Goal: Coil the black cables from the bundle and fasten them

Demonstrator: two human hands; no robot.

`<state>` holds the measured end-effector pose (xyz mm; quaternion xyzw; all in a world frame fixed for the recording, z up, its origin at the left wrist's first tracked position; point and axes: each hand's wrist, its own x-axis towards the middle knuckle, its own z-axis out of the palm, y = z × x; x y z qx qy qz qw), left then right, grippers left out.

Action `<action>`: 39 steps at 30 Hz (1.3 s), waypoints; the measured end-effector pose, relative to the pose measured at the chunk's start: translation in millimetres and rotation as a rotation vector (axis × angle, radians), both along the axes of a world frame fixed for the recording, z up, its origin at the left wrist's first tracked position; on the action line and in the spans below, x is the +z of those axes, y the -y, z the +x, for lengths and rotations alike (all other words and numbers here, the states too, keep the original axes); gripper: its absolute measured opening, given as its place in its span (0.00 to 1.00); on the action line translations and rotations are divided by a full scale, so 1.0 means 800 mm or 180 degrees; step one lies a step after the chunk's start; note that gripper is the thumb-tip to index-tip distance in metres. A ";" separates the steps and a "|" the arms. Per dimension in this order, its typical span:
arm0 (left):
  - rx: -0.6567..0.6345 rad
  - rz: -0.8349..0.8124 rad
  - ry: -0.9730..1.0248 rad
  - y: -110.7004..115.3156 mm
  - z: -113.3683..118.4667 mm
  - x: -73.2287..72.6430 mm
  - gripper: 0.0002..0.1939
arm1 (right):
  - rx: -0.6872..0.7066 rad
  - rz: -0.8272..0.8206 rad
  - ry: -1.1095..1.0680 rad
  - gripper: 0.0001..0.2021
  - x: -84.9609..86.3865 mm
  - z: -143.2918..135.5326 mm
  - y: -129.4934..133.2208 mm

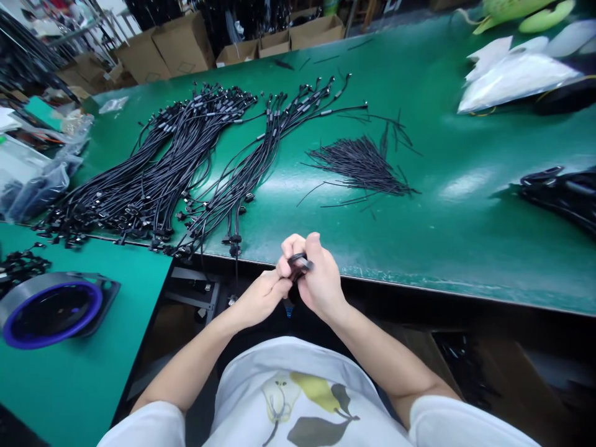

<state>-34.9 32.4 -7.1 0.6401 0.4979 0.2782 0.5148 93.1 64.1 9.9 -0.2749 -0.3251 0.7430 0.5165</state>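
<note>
My right hand (323, 279) is closed around a small black coiled cable (300, 264) in front of the table's near edge, with the thumb pointing up. Against the lower side of the coil, my left hand (263, 298) is pinched, its fingertips touching the right hand's fingers. What lies between the left fingertips is mostly hidden. Beyond my hands lies a loose bunch of black cables (261, 152) with connectors at both ends. To its right is a heap of thin black ties (358, 164).
A larger pile of black cables (158, 167) covers the table's left part. On the lower left table stands a purple-rimmed round holder (51, 310). White plastic bags (516, 81) and a black bundle (563, 192) lie at right. Cardboard boxes (181, 46) stand behind the table.
</note>
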 end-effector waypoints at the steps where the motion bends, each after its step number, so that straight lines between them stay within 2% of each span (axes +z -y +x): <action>1: -0.0011 0.0057 0.0086 0.001 0.002 0.000 0.22 | -0.0005 0.0016 -0.0047 0.29 -0.001 -0.001 0.000; 3: 0.0023 0.0056 0.0446 0.006 0.010 -0.001 0.20 | 0.0077 0.0027 -0.0033 0.31 -0.001 0.001 -0.005; 6: -0.0212 -0.0658 0.1563 0.016 0.022 -0.004 0.22 | 0.0559 0.0269 0.0539 0.30 0.003 0.018 -0.020; 8: -0.0005 -0.1073 0.2128 0.018 0.026 -0.007 0.23 | 0.0588 0.0920 0.1326 0.27 0.010 0.038 -0.032; 9: 0.0238 -0.1133 0.2176 0.017 0.025 -0.008 0.23 | 0.0337 0.1372 0.1792 0.26 0.014 0.049 -0.038; 11: 0.0623 -0.1064 0.1792 0.012 0.018 -0.008 0.21 | -0.0247 0.2440 0.2731 0.24 0.021 0.068 -0.045; 12: 0.0648 -0.0964 0.1410 0.008 0.013 -0.007 0.19 | -0.0318 0.3013 0.3160 0.23 0.023 0.074 -0.046; 13: 0.0592 -0.0815 0.0959 0.005 0.008 -0.006 0.17 | -0.0151 0.3568 0.3560 0.22 0.023 0.078 -0.045; 15: 0.0346 -0.0413 0.0022 0.000 -0.002 -0.001 0.13 | 0.0750 0.4381 0.4274 0.19 0.019 0.080 -0.041; 17: 0.0060 -0.0141 -0.0610 0.000 -0.009 0.007 0.11 | 0.1640 0.4574 0.4733 0.16 0.010 0.079 -0.034; 19: -0.0258 -0.0313 -0.0650 0.003 -0.014 0.015 0.11 | 0.2080 0.4611 0.4817 0.14 0.003 0.080 -0.027; 21: -0.0522 -0.0662 -0.0357 0.006 -0.015 0.020 0.14 | 0.2016 0.4951 0.4663 0.13 0.000 0.084 -0.020; 25: -0.0562 -0.0987 -0.0065 0.005 -0.013 0.016 0.16 | 0.1032 0.5648 0.4815 0.12 -0.001 0.089 -0.004; 27: -0.0545 -0.1086 0.0003 0.004 -0.011 0.011 0.15 | 0.0981 0.5762 0.4916 0.12 -0.003 0.088 -0.001; 29: -0.0617 -0.0995 -0.0170 0.005 -0.008 0.007 0.16 | 0.1392 0.5564 0.4919 0.12 -0.004 0.089 -0.003; 31: -0.0617 -0.0455 -0.0717 0.009 -0.005 0.008 0.16 | 0.2060 0.4863 0.4774 0.10 -0.002 0.092 -0.010; 33: -0.0542 0.0279 -0.1211 0.013 -0.002 0.011 0.14 | 0.2757 0.3895 0.4383 0.11 0.000 0.096 -0.020; 34: -0.0490 0.0562 -0.1318 0.014 0.000 0.013 0.12 | 0.2961 0.3478 0.4181 0.13 0.001 0.098 -0.024; 36: -0.0463 0.0769 -0.1289 0.012 0.002 0.016 0.11 | 0.3000 0.3075 0.4020 0.14 0.000 0.100 -0.028; 39: -0.0613 0.0521 -0.1162 0.004 0.006 0.019 0.12 | 0.2517 0.3470 0.4457 0.12 -0.008 0.098 -0.018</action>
